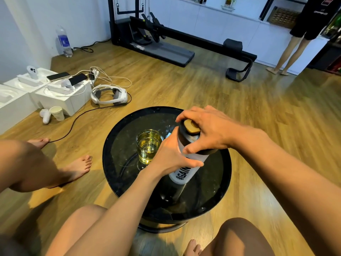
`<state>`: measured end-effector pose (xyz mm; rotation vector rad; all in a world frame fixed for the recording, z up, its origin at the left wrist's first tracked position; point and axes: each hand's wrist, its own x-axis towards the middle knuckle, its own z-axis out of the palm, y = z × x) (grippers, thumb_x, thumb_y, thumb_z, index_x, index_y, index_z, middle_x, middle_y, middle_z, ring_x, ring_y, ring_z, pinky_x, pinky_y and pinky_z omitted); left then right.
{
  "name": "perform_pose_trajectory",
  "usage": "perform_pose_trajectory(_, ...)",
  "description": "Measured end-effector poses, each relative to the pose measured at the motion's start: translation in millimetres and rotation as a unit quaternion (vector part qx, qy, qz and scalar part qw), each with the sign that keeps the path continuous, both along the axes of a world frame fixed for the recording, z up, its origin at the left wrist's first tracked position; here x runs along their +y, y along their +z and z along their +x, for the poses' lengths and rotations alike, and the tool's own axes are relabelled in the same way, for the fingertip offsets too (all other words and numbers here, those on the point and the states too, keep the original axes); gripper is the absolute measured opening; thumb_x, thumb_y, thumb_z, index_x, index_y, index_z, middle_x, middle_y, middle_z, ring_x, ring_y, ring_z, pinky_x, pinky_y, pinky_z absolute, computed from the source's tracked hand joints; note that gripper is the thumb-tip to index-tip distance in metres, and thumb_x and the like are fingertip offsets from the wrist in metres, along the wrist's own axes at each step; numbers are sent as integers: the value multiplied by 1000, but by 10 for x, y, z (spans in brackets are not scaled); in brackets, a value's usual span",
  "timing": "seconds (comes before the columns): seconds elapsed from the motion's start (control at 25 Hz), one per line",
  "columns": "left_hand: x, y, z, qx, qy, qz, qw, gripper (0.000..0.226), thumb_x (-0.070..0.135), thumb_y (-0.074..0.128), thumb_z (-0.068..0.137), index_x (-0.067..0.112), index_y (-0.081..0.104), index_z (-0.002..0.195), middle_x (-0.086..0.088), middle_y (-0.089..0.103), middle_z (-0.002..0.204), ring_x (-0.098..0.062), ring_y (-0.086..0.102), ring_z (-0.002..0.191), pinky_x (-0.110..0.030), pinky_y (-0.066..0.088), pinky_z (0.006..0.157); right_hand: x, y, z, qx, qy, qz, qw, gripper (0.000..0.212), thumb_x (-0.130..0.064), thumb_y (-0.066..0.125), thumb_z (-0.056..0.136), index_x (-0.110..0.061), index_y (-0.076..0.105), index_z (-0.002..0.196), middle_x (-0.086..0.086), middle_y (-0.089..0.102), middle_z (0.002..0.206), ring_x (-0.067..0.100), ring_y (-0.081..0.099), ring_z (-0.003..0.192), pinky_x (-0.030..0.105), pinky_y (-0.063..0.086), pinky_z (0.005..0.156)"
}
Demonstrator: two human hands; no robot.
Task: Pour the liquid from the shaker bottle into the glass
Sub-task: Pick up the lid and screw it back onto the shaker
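One wide-angle view looks out from the seated person's head, facing forward and steeply down. The round black bench lies close below, in the lower middle of the frame, the shaker bottle at centre within arm's reach. The person's thighs fill the bottom edge; wooden floor recedes to white cabinets along the top.

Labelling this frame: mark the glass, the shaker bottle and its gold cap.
glass (149,147), head view, on its clear wall with yellow liquid behind.
shaker bottle (192,172), head view, on the white body beside the lettering.
gold cap (191,126), head view, on its exposed top.
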<state>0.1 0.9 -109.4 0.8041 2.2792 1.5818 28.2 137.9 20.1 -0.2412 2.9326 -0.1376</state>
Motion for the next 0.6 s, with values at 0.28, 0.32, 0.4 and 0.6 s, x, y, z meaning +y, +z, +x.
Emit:
perform_pose_trajectory(0.28,21,-42,104,7,25,15,1000,94,53,84,50,27,53,135,0,57,137,-10,46,133,-21,36,110,-104,-50,10,0,-113,2,994,104,-83,61,56,-34,26,142,8,46,133,38,45,120,53,43,98)
perform_pose_trajectory(0.32,21,-34,98,-1,25,18,1000,95,53,84,49,27,51,134,3,60,133,-9,51,128,-21,39,106,-67,2,32,-20,-85,-6,996,107,-81,64,56,-36,22,144,8,44,135,37,45,120,51,42,99)
perform_pose_trajectory(0.4,27,-68,88,-23,35,18,999,102,54,84,47,22,46,136,6,62,130,-8,55,124,-15,40,102,-79,-22,99,-4,-106,-5,994,104,-79,65,60,-33,23,143,10,47,129,37,49,114,48,45,95)
perform_pose_trajectory(0.6,79,-91,144,0,39,-28,999,114,68,77,47,18,45,145,-3,41,153,-16,34,144,-23,26,117,-104,-32,89,-9,-121,-5,993,113,-83,61,59,-29,18,147,15,46,133,37,50,118,46,44,98)
